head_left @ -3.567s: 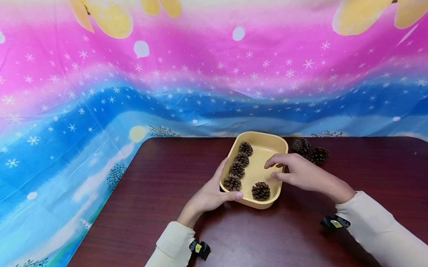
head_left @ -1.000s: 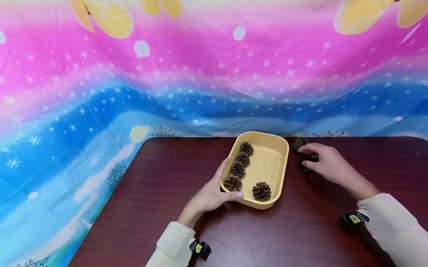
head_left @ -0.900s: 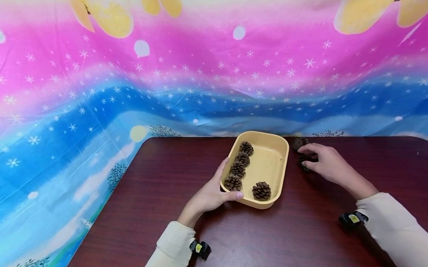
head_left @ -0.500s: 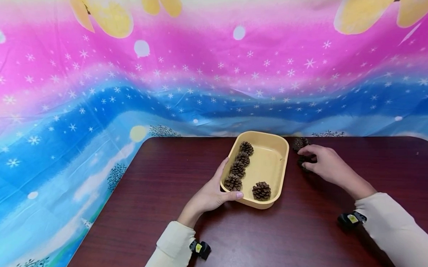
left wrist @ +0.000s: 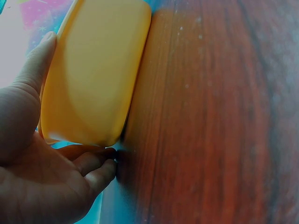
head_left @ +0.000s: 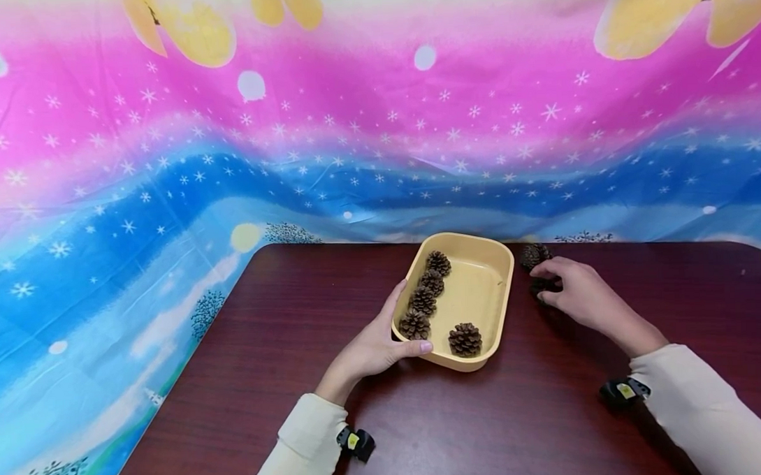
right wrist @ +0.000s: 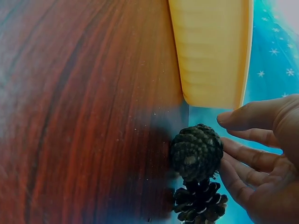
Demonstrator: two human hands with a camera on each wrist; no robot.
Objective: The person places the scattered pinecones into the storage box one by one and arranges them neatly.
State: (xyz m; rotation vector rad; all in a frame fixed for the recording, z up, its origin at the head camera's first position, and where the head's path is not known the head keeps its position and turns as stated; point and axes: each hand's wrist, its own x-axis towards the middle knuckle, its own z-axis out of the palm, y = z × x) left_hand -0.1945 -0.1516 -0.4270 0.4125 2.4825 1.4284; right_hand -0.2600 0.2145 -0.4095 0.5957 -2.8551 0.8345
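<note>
Pinecone tray (head_left: 473, 297): on the table (head_left: 295, 324), your left hand (head_left: 372, 346) gripping its near-left corner, as before; both wrist views cut it off.
Pinecones inside (head_left: 423, 302): five, unchanged.
Pinecones outside (right wrist: 196, 153): right of the tray, partly hidden.
Right hand (head_left: 580, 293): now over these, no longer above the tray; half-open, grasping nothing, fingertip contact hard to make out.
</note>
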